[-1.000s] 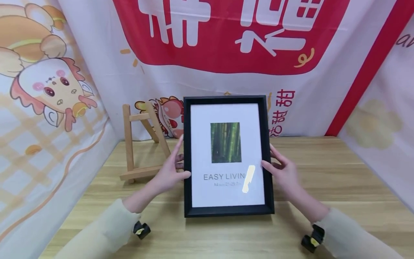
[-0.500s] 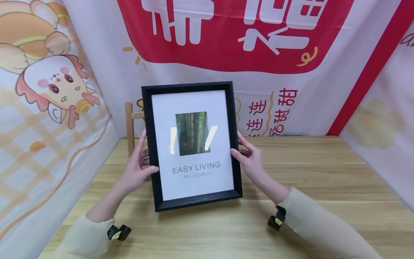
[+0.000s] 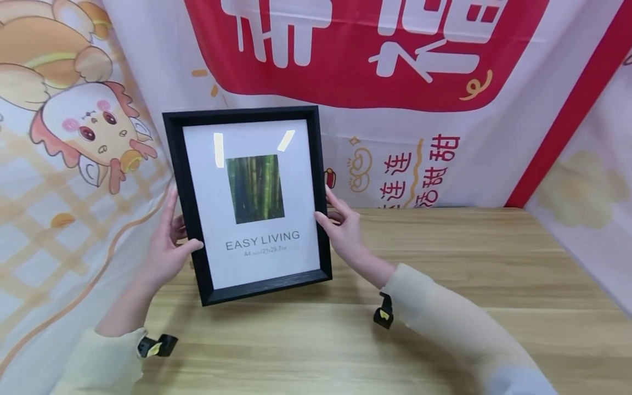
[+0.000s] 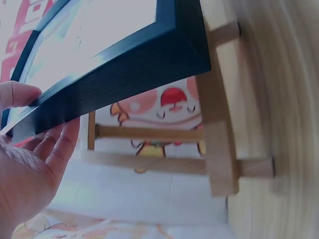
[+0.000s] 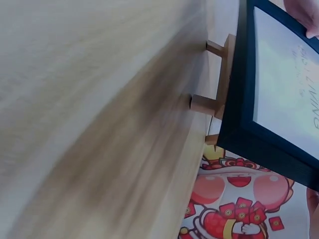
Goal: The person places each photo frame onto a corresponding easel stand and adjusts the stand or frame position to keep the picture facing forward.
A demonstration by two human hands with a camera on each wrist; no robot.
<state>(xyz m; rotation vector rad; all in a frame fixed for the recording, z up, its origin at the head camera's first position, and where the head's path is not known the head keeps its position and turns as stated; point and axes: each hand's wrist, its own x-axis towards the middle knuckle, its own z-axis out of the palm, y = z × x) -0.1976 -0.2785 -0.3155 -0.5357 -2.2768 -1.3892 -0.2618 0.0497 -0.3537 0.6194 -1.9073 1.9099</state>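
A black picture frame with a bamboo print and "EASY LIVING" lettering is held upright, slightly tilted, left of centre in the head view. My left hand grips its left side, thumb on the front and fingers behind. On the opposite side my right hand grips it the same way. A small wooden easel stands behind the frame; the head view hides nearly all of it. In the left wrist view the frame's lower corner overlaps the easel's ledge, and whether they touch I cannot tell. The right wrist view shows easel feet on the table.
A wood-grain table stretches to the right. Printed cloth walls close it in: a white and red backdrop behind, a cartoon-printed cloth on the left, another cloth on the right. Small black cameras sit at both wrists.
Both hands have carried the picture frame leftward and up, from beside the easel to in front of it. The frame has tilted a little, and the easel is now mostly covered.
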